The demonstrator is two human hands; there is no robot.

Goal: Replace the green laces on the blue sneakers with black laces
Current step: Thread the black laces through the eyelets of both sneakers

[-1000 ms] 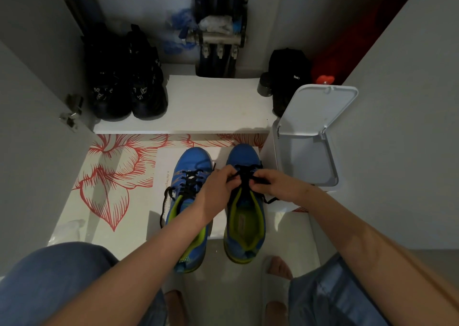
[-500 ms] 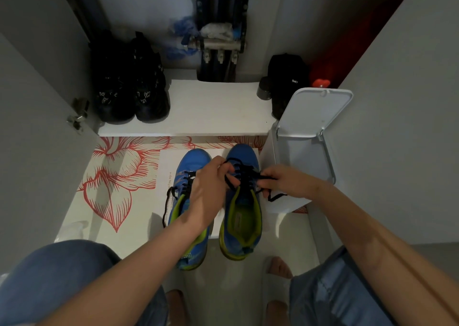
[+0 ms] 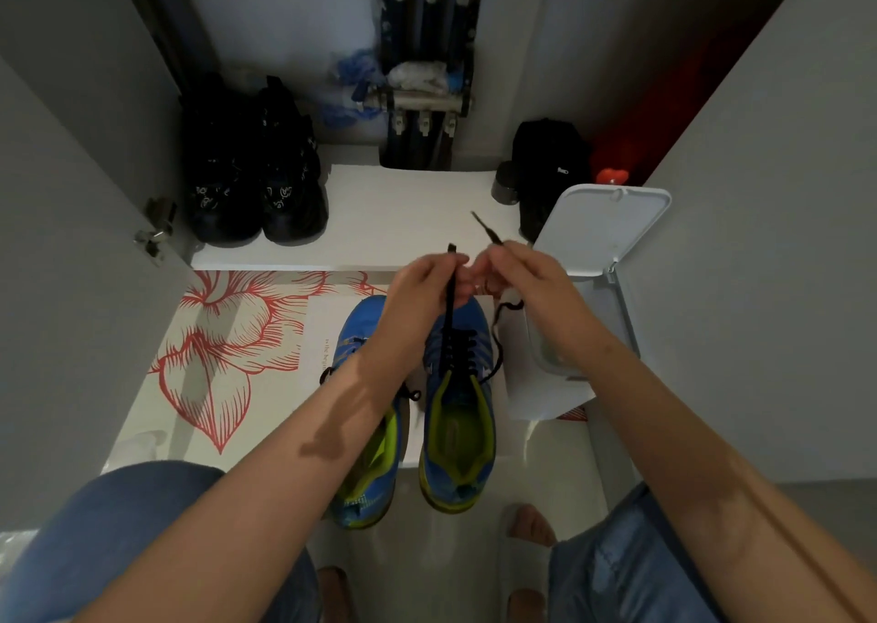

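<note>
Two blue sneakers with yellow-green lining stand side by side on the floor, the right sneaker (image 3: pixel 459 428) and the left sneaker (image 3: pixel 368 461), which my left forearm partly hides. A black lace (image 3: pixel 456 343) is threaded through the right sneaker. My left hand (image 3: pixel 422 285) pinches one end of it and holds it taut, straight up from the eyelets. My right hand (image 3: pixel 524 273) pinches the other end, whose tip sticks out toward the shelf; a slack loop hangs below that hand. Both hands are raised above the shoe's toe. No green lace is visible.
A white bin (image 3: pixel 583 318) with its lid up stands right beside the right sneaker. A white shelf (image 3: pixel 403 214) behind carries black shoes (image 3: pixel 256 181) and a black bag (image 3: pixel 545 167). Grey cabinet panels close in both sides. A flower-patterned mat (image 3: pixel 223 352) covers the floor; my knees and sandalled feet are below.
Both hands have risen from the right sneaker's eyelets and pulled the two black lace ends up and away from the shoe; the lace now runs taut.
</note>
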